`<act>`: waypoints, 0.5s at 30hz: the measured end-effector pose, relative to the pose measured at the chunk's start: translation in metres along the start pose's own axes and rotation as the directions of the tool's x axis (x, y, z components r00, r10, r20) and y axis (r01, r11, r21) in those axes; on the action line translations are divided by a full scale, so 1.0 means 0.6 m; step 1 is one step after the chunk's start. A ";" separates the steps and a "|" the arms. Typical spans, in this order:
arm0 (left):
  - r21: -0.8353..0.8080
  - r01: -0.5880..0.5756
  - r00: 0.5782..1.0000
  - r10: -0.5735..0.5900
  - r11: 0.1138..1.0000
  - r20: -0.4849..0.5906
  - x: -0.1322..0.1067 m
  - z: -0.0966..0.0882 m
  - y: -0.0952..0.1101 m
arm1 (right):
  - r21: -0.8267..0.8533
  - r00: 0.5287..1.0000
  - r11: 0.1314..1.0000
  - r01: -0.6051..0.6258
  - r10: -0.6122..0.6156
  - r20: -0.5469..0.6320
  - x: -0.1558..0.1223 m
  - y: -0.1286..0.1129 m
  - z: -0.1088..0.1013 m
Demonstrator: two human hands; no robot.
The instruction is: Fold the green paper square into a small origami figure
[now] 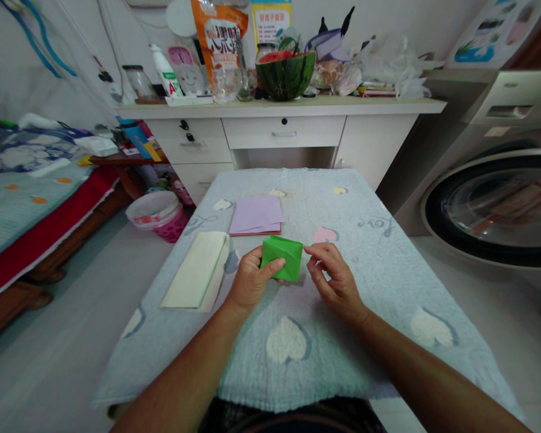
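Note:
My left hand grips a folded piece of green paper, thumb across its front and fingers behind it. The paper is a small, roughly square packet with creases and layered flaps along its top, held just above the table. At its right side is my right hand, fingers curled, with the index fingertip close to the paper's upper right corner. Whether that fingertip touches the corner I cannot tell. The right hand holds nothing, and a gap shows between its thumb and fingers.
Purple paper sheets lie stacked beyond my hands, a red edge underneath. Left of them is a folded pale cloth or paper. A heart-patterned cloth covers the table. Behind stands a white cabinet bearing a cut watermelon; a washing machine is at right.

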State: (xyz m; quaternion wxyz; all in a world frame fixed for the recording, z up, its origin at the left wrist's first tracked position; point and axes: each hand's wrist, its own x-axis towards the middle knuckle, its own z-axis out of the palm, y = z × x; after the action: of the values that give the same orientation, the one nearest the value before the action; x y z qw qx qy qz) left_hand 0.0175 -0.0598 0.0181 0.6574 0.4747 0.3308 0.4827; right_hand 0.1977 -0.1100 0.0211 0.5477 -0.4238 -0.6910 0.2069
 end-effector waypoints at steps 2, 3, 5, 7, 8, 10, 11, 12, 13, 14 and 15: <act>-0.007 0.016 1.000 -0.016 1.000 0.001 0.001 0.000 0.000 | 0.001 1.000 1.000 -0.005 0.005 0.016 0.000 0.001 0.000; -0.008 0.018 1.000 -0.018 1.000 0.000 0.001 0.000 0.001 | 0.007 1.000 1.000 -0.009 0.009 0.020 0.000 0.001 0.001; -0.009 0.018 1.000 -0.018 1.000 0.003 0.001 0.000 0.001 | 0.035 0.999 0.999 -0.026 0.025 0.025 0.000 0.001 0.001; -0.010 0.015 1.000 -0.015 1.000 0.004 0.000 0.000 0.002 | 0.090 0.998 0.994 -0.059 0.057 0.029 0.001 0.001 0.001; -0.012 0.014 1.000 -0.014 1.000 0.003 0.000 0.000 0.002 | 0.122 0.996 0.989 -0.080 0.076 0.035 0.001 0.001 0.001; -0.018 0.020 1.000 -0.020 1.000 0.006 -0.001 0.000 0.001 | 0.178 0.992 0.977 -0.121 0.113 0.053 0.001 0.001 0.001; -0.020 0.022 1.000 -0.022 1.000 0.013 -0.001 -0.001 0.000 | 0.201 0.990 0.970 -0.137 0.126 0.062 0.001 0.001 0.002; -0.023 0.024 0.999 -0.023 0.999 0.022 -0.001 -0.002 0.000 | 0.221 0.988 0.964 -0.148 0.135 0.072 0.001 0.001 0.002; -0.024 0.022 0.999 -0.021 0.999 0.033 -0.001 -0.003 -0.001 | 0.238 0.987 0.959 -0.154 0.139 0.079 0.001 0.001 0.002; -0.024 0.019 0.999 -0.018 1.000 0.043 -0.002 -0.004 -0.002 | 0.257 0.987 0.954 -0.157 0.139 0.085 0.001 0.000 0.003; -0.023 0.017 0.999 -0.016 1.000 0.051 -0.002 -0.005 -0.002 | 0.275 0.986 0.948 -0.160 0.140 0.091 0.001 0.000 0.003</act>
State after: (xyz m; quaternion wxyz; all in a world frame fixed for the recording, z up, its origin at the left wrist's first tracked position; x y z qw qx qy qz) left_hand 0.0148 -0.0599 0.0158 0.6751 0.4761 0.3123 0.4691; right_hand 0.1961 -0.1093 0.0206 0.5604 -0.3855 -0.6392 0.3589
